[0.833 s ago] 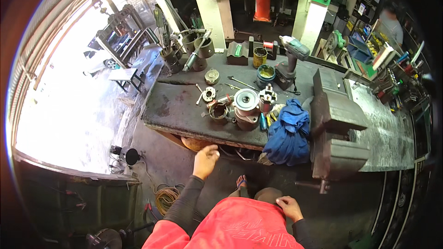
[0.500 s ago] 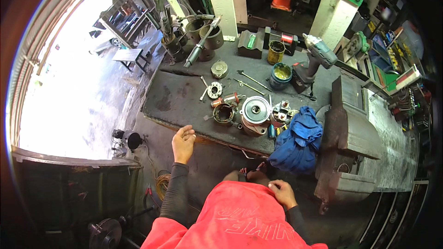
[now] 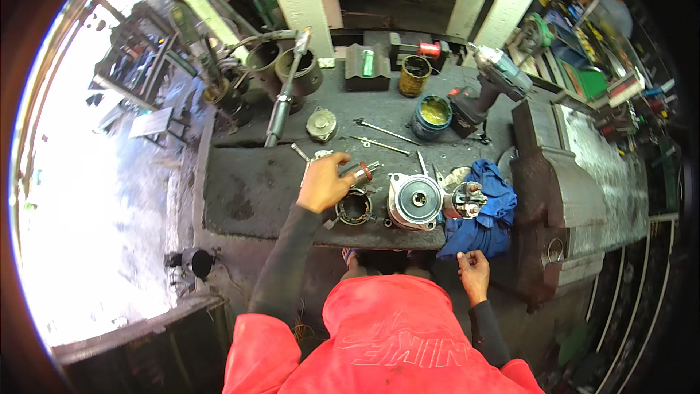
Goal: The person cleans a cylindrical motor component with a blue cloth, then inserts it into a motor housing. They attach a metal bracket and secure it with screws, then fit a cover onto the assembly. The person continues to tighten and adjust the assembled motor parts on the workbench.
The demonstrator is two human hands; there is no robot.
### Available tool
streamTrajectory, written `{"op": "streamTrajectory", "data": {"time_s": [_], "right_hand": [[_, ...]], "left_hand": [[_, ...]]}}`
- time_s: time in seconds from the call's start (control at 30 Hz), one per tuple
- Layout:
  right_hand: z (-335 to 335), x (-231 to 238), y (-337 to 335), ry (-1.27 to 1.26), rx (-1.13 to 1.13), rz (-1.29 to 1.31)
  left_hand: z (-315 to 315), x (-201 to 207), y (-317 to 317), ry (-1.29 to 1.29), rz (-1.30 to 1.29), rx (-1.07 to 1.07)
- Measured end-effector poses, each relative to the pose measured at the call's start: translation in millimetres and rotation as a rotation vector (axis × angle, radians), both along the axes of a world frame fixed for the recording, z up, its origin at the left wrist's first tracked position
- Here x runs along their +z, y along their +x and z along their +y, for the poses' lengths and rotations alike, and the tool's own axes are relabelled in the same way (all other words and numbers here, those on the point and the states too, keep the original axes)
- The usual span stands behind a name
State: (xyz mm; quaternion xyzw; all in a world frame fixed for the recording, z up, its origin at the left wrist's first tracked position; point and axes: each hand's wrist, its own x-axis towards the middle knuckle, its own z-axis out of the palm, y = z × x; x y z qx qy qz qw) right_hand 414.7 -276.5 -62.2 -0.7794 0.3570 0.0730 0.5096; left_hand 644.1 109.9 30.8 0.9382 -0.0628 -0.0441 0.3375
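My left hand (image 3: 324, 182) reaches over the bench, its thumb and fingers closed about the left end of a motor armature (image 3: 367, 171) with copper-red parts. Just below it stands a round stator ring (image 3: 341, 211), open at the top. A pale metal end piece is mostly hidden behind the hand. To the right is a round grey motor housing (image 3: 415, 201), and beside that a cylindrical solenoid (image 3: 465, 200) with metal terminals. My right hand (image 3: 474, 273) hangs before the bench edge, fingers curled together with nothing seen in them, just below a blue cloth (image 3: 474, 237).
On the workbench (image 3: 240, 190) lie a round metal cover (image 3: 321, 125) and two thin rods (image 3: 386, 133). Farther back stand a yellow can (image 3: 414, 76), a blue tub of grease (image 3: 433, 117) and a cordless impact wrench (image 3: 485, 91). A heavy vise (image 3: 554, 190) rises at the right.
My left hand has moved from before the bench to the armature and closed about its end. My right hand has moved away from the red shirt, toward the cloth. The view has shifted.
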Motion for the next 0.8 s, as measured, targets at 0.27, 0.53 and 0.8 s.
{"op": "streamTrajectory", "data": {"time_s": [0.27,0.53,0.8], "right_hand": [[55,-5,5,-0.441,-0.121,-0.191],[33,87,16,0.427,-0.449,-0.77],[-14,218,58,0.903,-0.279,-1.102]], "left_hand": [[-30,-41,72,0.411,0.117,-0.522],[-33,-26,74,0.275,0.171,-0.486],[-49,160,50,-0.284,-0.103,-0.089]]}}
